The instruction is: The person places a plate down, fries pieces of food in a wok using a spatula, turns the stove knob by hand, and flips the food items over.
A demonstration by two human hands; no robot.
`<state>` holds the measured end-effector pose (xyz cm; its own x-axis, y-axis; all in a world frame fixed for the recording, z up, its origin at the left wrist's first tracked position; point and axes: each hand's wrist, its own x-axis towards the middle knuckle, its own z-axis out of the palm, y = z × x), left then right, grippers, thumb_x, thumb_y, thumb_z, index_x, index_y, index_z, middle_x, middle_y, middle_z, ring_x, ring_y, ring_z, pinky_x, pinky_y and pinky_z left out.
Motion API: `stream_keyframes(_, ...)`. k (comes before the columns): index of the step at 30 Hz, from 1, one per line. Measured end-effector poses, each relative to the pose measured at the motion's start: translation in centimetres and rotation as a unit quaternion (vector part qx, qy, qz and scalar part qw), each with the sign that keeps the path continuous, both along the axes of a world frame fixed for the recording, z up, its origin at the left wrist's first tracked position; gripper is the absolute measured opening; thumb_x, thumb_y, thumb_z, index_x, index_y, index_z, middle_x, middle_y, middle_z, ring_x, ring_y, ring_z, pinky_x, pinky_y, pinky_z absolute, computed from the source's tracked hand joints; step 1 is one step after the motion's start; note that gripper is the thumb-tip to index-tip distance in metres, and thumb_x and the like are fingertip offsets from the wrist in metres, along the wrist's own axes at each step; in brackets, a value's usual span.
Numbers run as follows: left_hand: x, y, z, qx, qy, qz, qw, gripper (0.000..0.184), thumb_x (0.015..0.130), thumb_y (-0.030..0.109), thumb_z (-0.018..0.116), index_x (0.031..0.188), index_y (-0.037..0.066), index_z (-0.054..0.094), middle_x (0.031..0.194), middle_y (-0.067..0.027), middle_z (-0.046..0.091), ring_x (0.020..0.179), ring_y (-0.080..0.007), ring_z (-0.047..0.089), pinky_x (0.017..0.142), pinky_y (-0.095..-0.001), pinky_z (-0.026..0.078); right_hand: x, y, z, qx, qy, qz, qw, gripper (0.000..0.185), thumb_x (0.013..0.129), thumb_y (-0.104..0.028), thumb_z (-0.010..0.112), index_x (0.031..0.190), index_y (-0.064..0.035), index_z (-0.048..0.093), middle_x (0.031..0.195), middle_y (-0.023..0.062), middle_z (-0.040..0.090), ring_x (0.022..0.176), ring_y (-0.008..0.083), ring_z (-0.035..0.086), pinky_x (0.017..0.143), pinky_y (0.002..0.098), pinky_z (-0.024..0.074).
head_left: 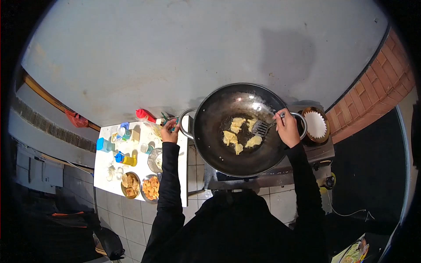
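My right hand (pixel 287 130) is closed around the handle of a slotted spatula (pixel 262 127). The spatula's dark slotted head rests inside a large black wok (pixel 219 155), at the right of several pale yellow pieces of food (pixel 230 137). These pieces lie apart from one another on the shiny bottom of the wok. Just outside the wok's left loop handle, my left hand (pixel 170 131) has its fingers curled, with something small and greenish at them that I cannot make out. Whether this hand touches the loop handle is unclear.
The wok sits over a stove (pixel 280 173). At its right is a round container with a white fluted paper liner (pixel 315 126). A white table (pixel 107 173) at left holds a yellow bottle with a blue cap (pixel 126 159), a red bottle (pixel 144 115), and bowls of orange-brown food (pixel 150 188).
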<state>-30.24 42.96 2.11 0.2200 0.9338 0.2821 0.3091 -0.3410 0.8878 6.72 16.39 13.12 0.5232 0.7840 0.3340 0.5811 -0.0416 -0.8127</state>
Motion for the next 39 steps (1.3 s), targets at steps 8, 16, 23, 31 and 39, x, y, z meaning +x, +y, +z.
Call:
stream_keyframes(8, 0.0, -0.5, 0.7, -0.009, -0.015, -0.01, 1.0, 0.024, 0.084, 0.011, 0.067, 0.105, -0.002, 0.064, 0.093, -0.01, 0.068, 0.084, -0.0159, 0.063, 0.078, -0.0293, 0.049, 0.3, 0.3, -0.1, -0.007, -0.002, 0.01, 1.0, 0.009, 0.091, -0.01, 0.052, 0.089, -0.0006, 0.051, 0.073, 0.0143, 0.062, 0.064, 0.0288, 0.06, 0.059, 0.0365, 0.0427)
stream_keyframes(16, 0.2, -0.9, 0.9, -0.032, -0.013, -0.018, 0.999, 0.03, 0.081, 0.007, 0.069, 0.109, -0.002, 0.063, 0.102, -0.0118, 0.067, 0.093, -0.0195, 0.063, 0.083, -0.0323, 0.049, 0.2, 0.4, -0.3, 0.0, -0.021, 0.002, 1.0, 0.012, 0.09, -0.011, 0.054, 0.088, -0.0004, 0.05, 0.067, 0.0146, 0.059, 0.059, 0.031, 0.058, 0.055, 0.0383, 0.041)
stream_keyframes(23, 0.1, -1.3, 1.7, -0.051, 0.011, -0.012, 0.999, 0.035, 0.077, 0.003, 0.071, 0.11, -0.002, 0.063, 0.103, -0.012, 0.067, 0.096, -0.0186, 0.063, 0.088, -0.031, 0.047, -0.2, 1.0, -0.6, 0.017, -0.05, -0.026, 0.998, 0.014, 0.09, -0.012, 0.054, 0.088, 0.0009, 0.05, 0.059, 0.0176, 0.051, 0.057, 0.0331, 0.056, 0.053, 0.0418, 0.0385)
stream_keyframes(31, -0.2, -0.8, 0.5, -0.031, 0.009, -0.013, 0.999, 0.035, 0.078, 0.006, 0.072, 0.111, -0.002, 0.063, 0.102, -0.013, 0.067, 0.095, -0.0205, 0.063, 0.087, -0.032, 0.048, -0.5, 1.3, -0.2, -0.007, -0.051, -0.029, 0.998, 0.013, 0.09, -0.011, 0.053, 0.088, 0.001, 0.049, 0.059, 0.0182, 0.052, 0.058, 0.0366, 0.054, 0.055, 0.0442, 0.0381)
stream_keyframes(39, -0.7, -0.1, -0.6, -0.016, 0.068, -0.014, 0.997, 0.034, 0.079, 0.015, 0.072, 0.11, 0.002, 0.065, 0.099, -0.0148, 0.068, 0.091, -0.0251, 0.065, 0.083, -0.0345, 0.05, -0.7, 1.0, 0.3, 0.008, -0.002, -0.007, 1.0, 0.011, 0.09, -0.01, 0.054, 0.089, 0.0006, 0.049, 0.065, 0.0153, 0.058, 0.058, 0.0292, 0.058, 0.054, 0.038, 0.0409)
